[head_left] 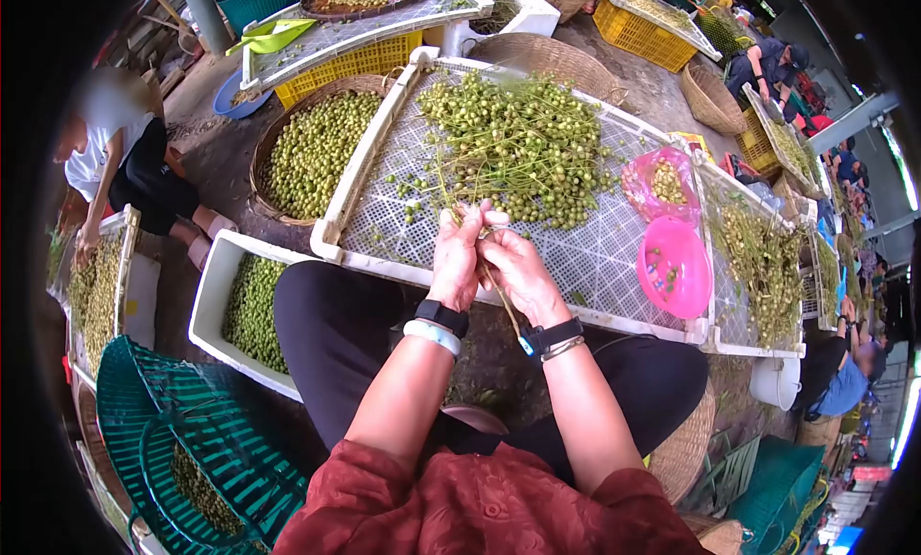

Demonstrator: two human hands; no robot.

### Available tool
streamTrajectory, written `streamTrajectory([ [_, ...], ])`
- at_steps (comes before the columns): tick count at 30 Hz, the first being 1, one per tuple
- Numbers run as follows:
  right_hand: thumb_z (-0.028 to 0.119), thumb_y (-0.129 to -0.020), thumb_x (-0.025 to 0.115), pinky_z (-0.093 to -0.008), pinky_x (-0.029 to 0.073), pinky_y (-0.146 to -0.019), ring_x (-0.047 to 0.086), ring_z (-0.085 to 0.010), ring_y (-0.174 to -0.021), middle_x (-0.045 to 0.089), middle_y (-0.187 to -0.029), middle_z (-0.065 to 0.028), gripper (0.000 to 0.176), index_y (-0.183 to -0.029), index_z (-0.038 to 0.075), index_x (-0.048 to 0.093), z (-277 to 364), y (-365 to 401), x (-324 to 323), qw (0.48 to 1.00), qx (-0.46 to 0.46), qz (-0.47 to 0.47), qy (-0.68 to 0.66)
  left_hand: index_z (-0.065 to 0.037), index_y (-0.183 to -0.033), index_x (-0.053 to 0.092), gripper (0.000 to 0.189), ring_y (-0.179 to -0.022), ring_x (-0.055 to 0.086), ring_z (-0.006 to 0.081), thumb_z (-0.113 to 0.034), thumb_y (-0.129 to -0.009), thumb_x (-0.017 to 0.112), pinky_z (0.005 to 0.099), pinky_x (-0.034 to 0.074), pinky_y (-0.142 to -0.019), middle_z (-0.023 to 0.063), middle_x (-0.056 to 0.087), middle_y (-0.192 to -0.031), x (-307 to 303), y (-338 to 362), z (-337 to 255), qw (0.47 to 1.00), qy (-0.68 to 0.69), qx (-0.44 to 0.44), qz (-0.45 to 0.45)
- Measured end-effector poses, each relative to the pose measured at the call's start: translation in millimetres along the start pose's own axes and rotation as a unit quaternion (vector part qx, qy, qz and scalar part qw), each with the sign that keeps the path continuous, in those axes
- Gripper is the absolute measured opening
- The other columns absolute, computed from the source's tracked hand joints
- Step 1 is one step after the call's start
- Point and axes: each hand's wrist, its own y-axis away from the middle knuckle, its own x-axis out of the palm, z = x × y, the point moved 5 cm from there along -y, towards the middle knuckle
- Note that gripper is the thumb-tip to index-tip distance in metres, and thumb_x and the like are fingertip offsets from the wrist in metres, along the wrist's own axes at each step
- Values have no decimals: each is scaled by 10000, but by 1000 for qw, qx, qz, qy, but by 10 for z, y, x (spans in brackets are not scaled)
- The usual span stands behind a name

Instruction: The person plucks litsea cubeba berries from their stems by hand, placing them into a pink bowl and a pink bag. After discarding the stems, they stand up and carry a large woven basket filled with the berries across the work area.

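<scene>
Just in front of my body, my left hand (pixel 458 256) and my right hand (pixel 523 275) meet at the near edge of a white mesh tray (pixel 595 279). Both hands have their fingers closed on a thin brown fruit stalk (pixel 501 298), whose lower end hangs toward my right wrist. Beyond my fingertips lies a heap of round green fruits on stems (pixel 518 142), with some loose fruits to its left. A pink bowl (pixel 674 267) with a few green bits stands at the tray's right, below a pink plastic bag (pixel 662 186) of pale fruits.
Left of the tray are a round basket of yellowish fruits (pixel 321 152) and a white box of green fruits (pixel 254 310). A green woven basket (pixel 192 401) stands at lower left. Another tray (pixel 758 267) adjoins on the right. A person in white (pixel 125 162) works at left; others sit at right.
</scene>
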Motion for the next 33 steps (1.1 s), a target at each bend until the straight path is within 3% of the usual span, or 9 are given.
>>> streamTrajectory([
  [5, 76, -900, 541, -179, 346, -461, 465, -39, -562, 520, -712, 42, 117, -1003, 49, 590, 104, -65, -38, 994, -58, -27, -93, -50, -1045, 411, 141, -773, 641, 189, -161, -973, 459, 285, 554, -637, 158, 629, -1036, 78, -95, 26, 999, 40, 13, -5],
  [12, 73, -915, 525, -180, 379, -474, 487, -52, -576, 556, -768, -3, 141, -1026, 5, 580, 223, -67, -123, 986, -62, -22, -151, 3, -909, 506, 242, -593, 615, 185, -209, -989, 422, 286, 518, -406, 216, 630, -1018, 94, -174, 61, 983, 147, -43, 99],
  [15, 84, -922, 523, -187, 385, -489, 490, -58, -585, 574, -791, -15, 157, -1037, -4, 584, 228, -71, -74, 974, -84, -29, -207, 63, -899, 583, 387, -521, 592, 200, -241, -1003, 369, 295, 527, -448, 248, 556, -1198, 79, -289, 97, 986, 149, -49, 53],
  [19, 91, -923, 526, -184, 381, -518, 489, -72, -591, 581, -803, -38, 174, -1048, -7, 598, 275, -37, -65, 958, -106, -27, -267, 38, -848, 562, 338, -581, 598, 163, -224, -994, 406, 277, 532, -442, 213, 637, -981, 208, -265, -6, 981, 174, -49, 63],
  [21, 96, -925, 524, -185, 376, -500, 481, -72, -584, 567, -787, -34, 182, -1057, -11, 590, 358, -30, -167, 957, -137, -48, -251, -7, -909, 499, 208, -750, 645, 267, -196, -980, 448, 362, 557, -732, 153, 656, -902, 125, -396, -1, 981, 195, -13, -10],
  [25, 103, -937, 522, -185, 363, -462, 453, -53, -576, 531, -765, -13, 196, -1077, -20, 582, 638, 1, -382, 986, -135, -67, -73, -52, -963, 438, 87, -764, 635, 217, -136, -969, 461, 345, 523, -780, 74, 609, -750, 203, -207, -512, 995, -62, 29, 67],
  [29, 123, -937, 530, -184, 386, -469, 459, -37, -585, 535, -754, 16, 205, -1072, -16, 598, 681, -127, -906, 978, -87, -112, 155, -72, -1001, 497, 136, -696, 521, 109, -191, -945, 531, 247, 441, -669, -5, 511, -733, 349, 206, -810, 885, -416, 4, 207],
  [31, 143, -906, 559, -275, 491, -628, 573, -117, -700, 588, -803, -18, 204, -1070, 43, 628, 728, -213, -1064, 934, -71, -116, 331, -52, -979, 540, 166, -735, 537, 121, -205, -921, 568, 291, 433, -665, 8, 552, -777, 254, 383, -620, 824, -473, -32, 310],
  [33, 145, -874, 568, -343, 499, -749, 613, -208, -830, 616, -863, -78, 187, -1021, 60, 645, 944, -253, -1044, 712, -272, -111, 638, -36, -983, 559, 241, -776, 605, 223, -261, -901, 587, 367, 458, -687, 88, 627, -839, 108, 581, -317, 751, -523, -62, 398],
])
